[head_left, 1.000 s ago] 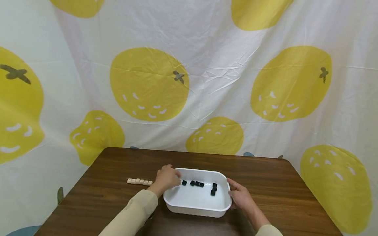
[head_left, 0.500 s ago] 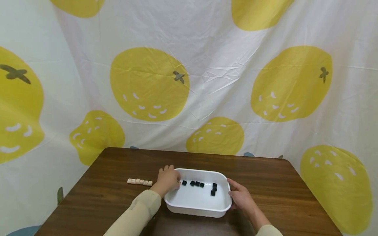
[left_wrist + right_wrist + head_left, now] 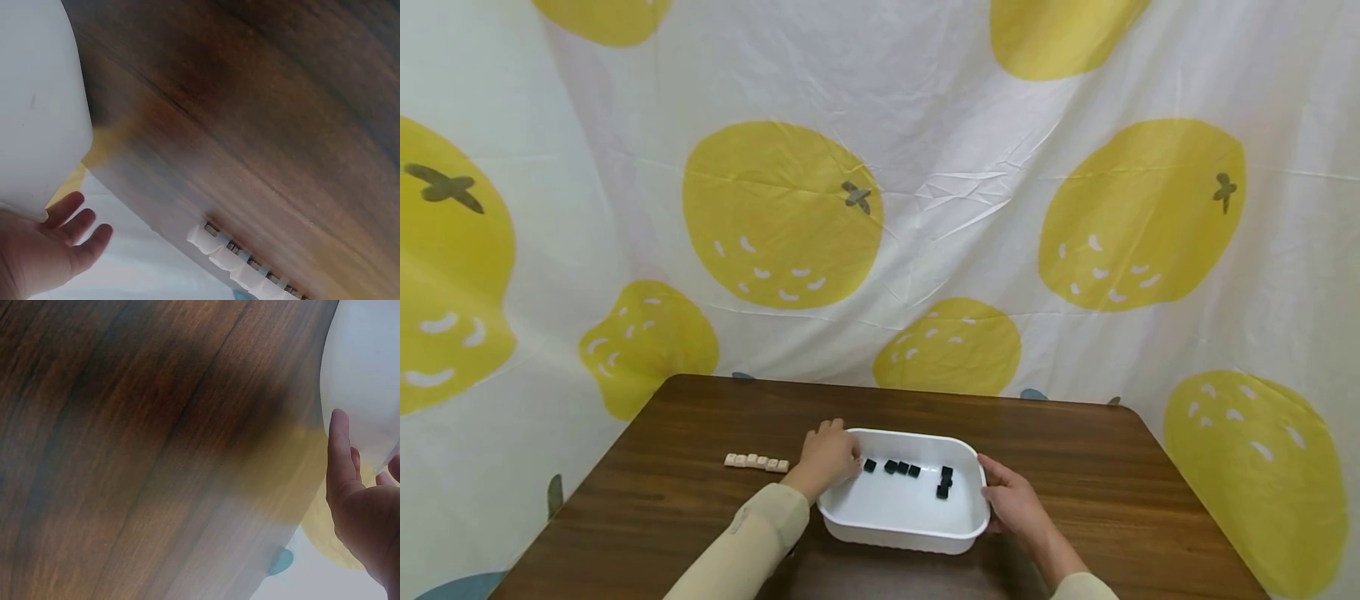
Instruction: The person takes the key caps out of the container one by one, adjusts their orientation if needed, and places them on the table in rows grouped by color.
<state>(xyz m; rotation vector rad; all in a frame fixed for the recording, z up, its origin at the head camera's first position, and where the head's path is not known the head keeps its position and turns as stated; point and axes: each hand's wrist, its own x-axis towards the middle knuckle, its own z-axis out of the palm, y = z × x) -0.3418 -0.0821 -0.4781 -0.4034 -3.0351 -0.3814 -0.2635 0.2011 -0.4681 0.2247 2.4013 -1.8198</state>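
A white rectangular tray [image 3: 902, 535] stands on the table, with several black keycaps [image 3: 903, 468] on its floor. My left hand [image 3: 829, 454] reaches over its left wall. A beige keycap [image 3: 860, 462] shows at the fingertips inside, seemingly pinched, though the fingers partly cover it. In the left wrist view, the other fingers of the left hand [image 3: 53, 247] spread outside the rim while thumb and index are hidden. The right hand [image 3: 1013, 500] grips the tray's right end; the right wrist view shows one finger of that hand [image 3: 362, 506] laid along the outer wall.
Left of the tray, several beige keycaps [image 3: 757, 462] lie in a row on the dark wooden table [image 3: 647, 500]. Behind the table's far edge hangs a white cloth [image 3: 940, 208] with yellow fruit prints.
My left hand has shifted slightly right and lower into the tray, its fingers closing about the beige keycap. The right hand, the tray and the black keycaps stay put.
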